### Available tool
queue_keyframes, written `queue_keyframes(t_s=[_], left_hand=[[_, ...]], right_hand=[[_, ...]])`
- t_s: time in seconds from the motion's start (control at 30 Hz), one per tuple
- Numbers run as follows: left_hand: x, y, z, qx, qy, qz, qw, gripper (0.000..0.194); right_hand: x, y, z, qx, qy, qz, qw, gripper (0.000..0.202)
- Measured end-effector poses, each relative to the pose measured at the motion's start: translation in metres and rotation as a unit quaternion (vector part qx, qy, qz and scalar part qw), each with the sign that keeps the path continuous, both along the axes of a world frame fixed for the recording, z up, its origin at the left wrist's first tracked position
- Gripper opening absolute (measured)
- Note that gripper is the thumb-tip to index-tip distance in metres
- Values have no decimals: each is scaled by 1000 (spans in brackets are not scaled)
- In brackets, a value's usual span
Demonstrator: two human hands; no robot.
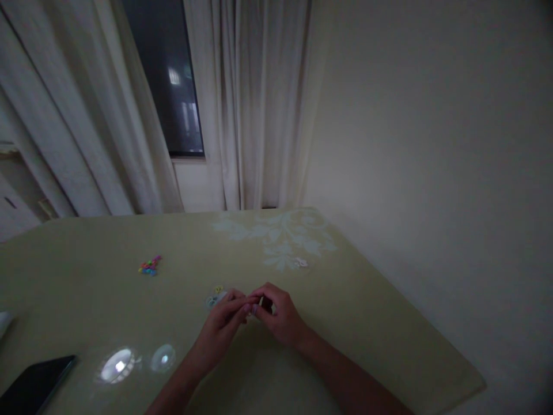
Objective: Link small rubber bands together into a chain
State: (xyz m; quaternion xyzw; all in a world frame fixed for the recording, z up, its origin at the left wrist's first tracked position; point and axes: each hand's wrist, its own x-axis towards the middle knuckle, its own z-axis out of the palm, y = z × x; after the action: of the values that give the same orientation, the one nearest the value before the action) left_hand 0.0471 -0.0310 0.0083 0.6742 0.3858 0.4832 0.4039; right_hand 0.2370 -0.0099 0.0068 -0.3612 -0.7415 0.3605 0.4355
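Note:
My left hand (pixel 222 325) and my right hand (pixel 279 314) meet fingertip to fingertip above the table, near the middle of the view. Both are closed in a pinch around something small and pale between the fingertips, too small to name. Just beyond my left hand lie several small rings, a yellowish one (pixel 218 289) and pale bluish ones (pixel 211 301), partly hidden by the fingers. A small pile of bright coloured pieces (pixel 150 266) rests farther back on the left. Some small whitish pieces (pixel 301 263) lie back to the right.
The greenish table (pixel 367 323) has a pale leaf pattern and light reflections. A dark flat device (pixel 37 383) sits at the near left, with a whitish object (pixel 4 321) by the left edge. Curtains, a window and a wall stand behind and to the right.

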Motion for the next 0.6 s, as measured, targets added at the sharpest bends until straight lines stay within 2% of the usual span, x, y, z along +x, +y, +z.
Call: queue_keyframes(t_s=[0.27,0.47,0.6], left_hand=[[-1,2,3,-121,-87,55,987,25],[-3,2,8,-96,-80,44,991,26],[-2,0,6,-74,-69,52,993,26]], right_hand=[[0,2,-2,18,-3,-3,1000,16],[1,2,-1,7,-4,-4,1000,18],[1,1,0,13,4,1,1000,20]])
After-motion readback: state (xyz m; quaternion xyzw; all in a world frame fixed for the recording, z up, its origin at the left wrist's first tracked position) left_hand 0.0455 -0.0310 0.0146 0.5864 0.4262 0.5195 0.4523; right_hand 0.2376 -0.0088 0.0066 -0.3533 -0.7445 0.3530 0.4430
